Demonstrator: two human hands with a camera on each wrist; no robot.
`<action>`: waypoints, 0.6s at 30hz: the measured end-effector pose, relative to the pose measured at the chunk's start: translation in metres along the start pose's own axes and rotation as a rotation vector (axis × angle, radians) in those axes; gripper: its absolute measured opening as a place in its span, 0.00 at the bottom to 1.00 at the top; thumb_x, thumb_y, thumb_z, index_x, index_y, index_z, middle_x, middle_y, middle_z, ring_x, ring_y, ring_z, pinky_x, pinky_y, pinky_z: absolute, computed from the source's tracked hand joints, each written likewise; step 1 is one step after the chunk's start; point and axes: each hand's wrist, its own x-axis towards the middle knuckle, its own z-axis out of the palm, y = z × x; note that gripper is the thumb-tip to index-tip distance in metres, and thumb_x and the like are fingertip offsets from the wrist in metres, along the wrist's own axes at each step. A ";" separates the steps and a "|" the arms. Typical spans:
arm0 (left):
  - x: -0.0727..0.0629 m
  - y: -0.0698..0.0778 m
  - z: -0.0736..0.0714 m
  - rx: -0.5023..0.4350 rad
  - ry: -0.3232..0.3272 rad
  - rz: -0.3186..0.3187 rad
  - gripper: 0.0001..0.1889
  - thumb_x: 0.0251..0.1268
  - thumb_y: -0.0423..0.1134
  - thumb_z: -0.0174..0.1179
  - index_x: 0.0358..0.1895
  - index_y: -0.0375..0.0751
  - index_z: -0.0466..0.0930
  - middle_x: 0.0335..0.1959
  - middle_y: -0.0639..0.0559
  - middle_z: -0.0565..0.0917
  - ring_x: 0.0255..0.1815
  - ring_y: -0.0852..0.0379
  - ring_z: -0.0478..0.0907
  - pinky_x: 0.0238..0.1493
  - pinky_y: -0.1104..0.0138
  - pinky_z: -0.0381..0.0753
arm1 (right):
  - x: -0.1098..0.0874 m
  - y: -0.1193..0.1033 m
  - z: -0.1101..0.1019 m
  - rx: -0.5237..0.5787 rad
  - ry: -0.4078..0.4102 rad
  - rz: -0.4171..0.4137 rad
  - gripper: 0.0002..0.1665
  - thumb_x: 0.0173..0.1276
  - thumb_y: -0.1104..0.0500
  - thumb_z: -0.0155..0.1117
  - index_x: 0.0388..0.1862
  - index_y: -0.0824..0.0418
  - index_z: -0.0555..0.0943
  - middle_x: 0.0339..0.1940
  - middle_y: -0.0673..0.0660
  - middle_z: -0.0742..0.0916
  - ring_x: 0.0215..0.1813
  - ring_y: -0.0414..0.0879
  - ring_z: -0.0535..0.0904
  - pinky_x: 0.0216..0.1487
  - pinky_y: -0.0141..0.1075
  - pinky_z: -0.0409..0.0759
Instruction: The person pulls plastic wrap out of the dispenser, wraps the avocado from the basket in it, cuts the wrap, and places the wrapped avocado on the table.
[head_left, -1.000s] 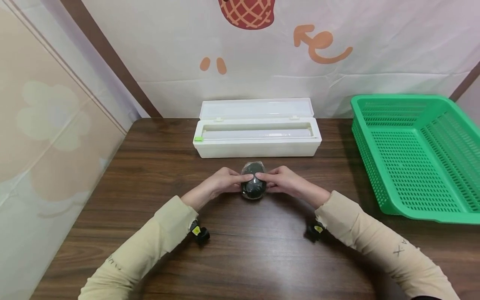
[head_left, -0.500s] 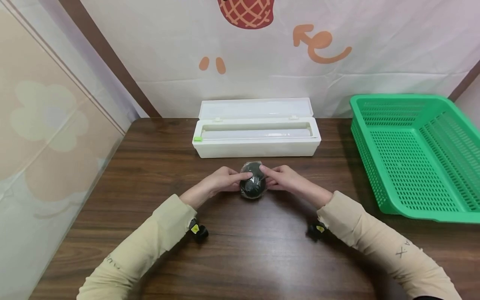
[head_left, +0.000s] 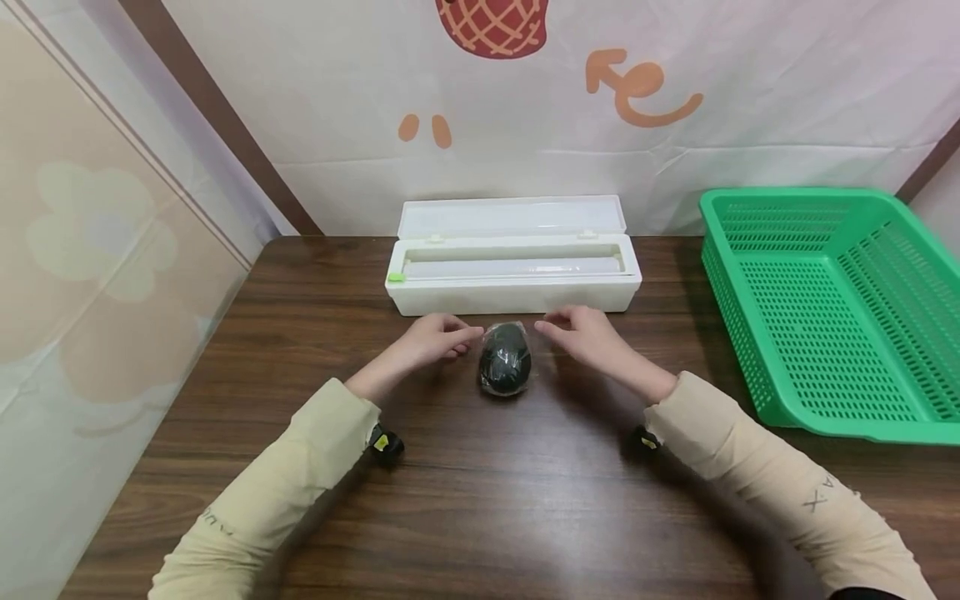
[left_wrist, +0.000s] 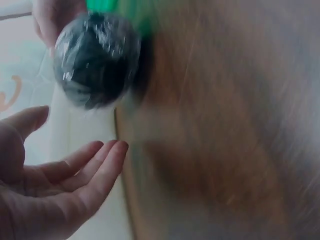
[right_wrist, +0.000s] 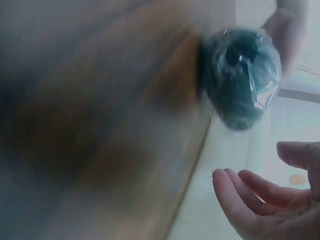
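Observation:
A dark green, egg-shaped fruit that looks like an avocado (head_left: 506,360) lies on the wooden table, wrapped in clear, wrinkled plastic film. My left hand (head_left: 438,337) is just to its left, fingers relaxed and holding nothing. On the other side, my right hand (head_left: 581,333) is likewise apart from the fruit, thumb and fingers spread loosely. In the left wrist view a gap shows between the wrapped fruit (left_wrist: 97,60) and my left fingertips (left_wrist: 120,146). The right wrist view shows the fruit (right_wrist: 242,77) beyond my right fingertips (right_wrist: 218,175).
Behind the fruit stands a white cling film dispenser (head_left: 513,298), its lid (head_left: 512,217) raised and a film roll (head_left: 513,267) inside. A green plastic basket (head_left: 772,367) is at the right. A printed cloth (head_left: 337,83) hangs along the back and left of the table.
Both hands have let go of the wrapped fruit and drawn apart, the left one leftward, the right one rightward. The fruit stays in nearly the same spot.

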 end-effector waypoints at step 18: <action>0.002 0.035 -0.060 0.474 0.255 0.456 0.17 0.66 0.40 0.52 0.52 0.31 0.74 0.50 0.39 0.78 0.51 0.46 0.75 0.51 0.57 0.74 | 0.021 -0.022 -0.063 -0.285 0.362 -0.137 0.21 0.66 0.58 0.53 0.52 0.71 0.75 0.47 0.67 0.81 0.47 0.57 0.78 0.48 0.48 0.75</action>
